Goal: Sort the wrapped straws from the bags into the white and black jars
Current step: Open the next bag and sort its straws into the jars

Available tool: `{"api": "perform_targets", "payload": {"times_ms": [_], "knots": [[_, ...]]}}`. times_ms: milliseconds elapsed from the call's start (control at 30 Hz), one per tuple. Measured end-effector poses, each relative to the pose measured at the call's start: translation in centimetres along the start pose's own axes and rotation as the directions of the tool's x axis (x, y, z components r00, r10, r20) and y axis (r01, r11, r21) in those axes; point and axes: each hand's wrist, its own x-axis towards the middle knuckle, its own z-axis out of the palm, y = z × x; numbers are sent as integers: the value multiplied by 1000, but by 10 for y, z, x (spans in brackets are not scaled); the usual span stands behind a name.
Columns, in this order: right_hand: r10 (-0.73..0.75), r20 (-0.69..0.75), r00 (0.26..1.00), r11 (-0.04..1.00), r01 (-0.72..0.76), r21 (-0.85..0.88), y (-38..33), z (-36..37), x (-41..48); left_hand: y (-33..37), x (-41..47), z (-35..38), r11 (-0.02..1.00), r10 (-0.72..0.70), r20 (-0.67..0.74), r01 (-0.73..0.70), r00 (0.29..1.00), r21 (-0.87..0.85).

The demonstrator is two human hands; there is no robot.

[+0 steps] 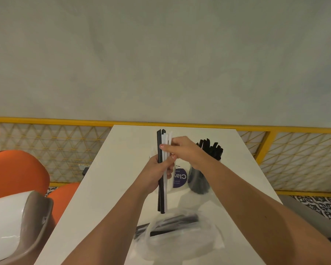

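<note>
the left hand (158,172) grips a mixed bunch of straws (161,196) upright over the worktop (103,188), the right hand (182,150) pinches the white straws (165,138), and next it likely must pull them out for the white jar (180,176).

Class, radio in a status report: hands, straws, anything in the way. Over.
Left hand holds mixed straw bundle upright. Right hand pinches its white straws. Black jar behind, nothing blocking.
</note>
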Motion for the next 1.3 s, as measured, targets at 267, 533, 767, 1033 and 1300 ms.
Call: {"api": "perform_targets", "payload": {"times_ms": [267, 533, 767, 1033, 1300], "knots": [[12, -10, 1000, 995, -13, -96, -2, 11, 1, -3, -2, -2, 999, -38, -5, 38, 999, -23], [143, -66, 988, 990, -143, 4, 1, 21, 4, -5, -3, -3, 1000, -17, -27, 17, 1000, 12], [98, -34, 995, 991, -95, 89, 0, 24, 0, -3, -3, -9, 999, -10, -12, 10, 1000, 33], [114, -43, 993, 993, -113, 25, -1, 26, 0, -7, -4, -12, 997, -60, 20, 59, 998, 46], [113, -7, 994, 992, -112, 56, 0, 25, 6, -8, -5, -12, 997, -51, 18, 52, 999, -57]]}}
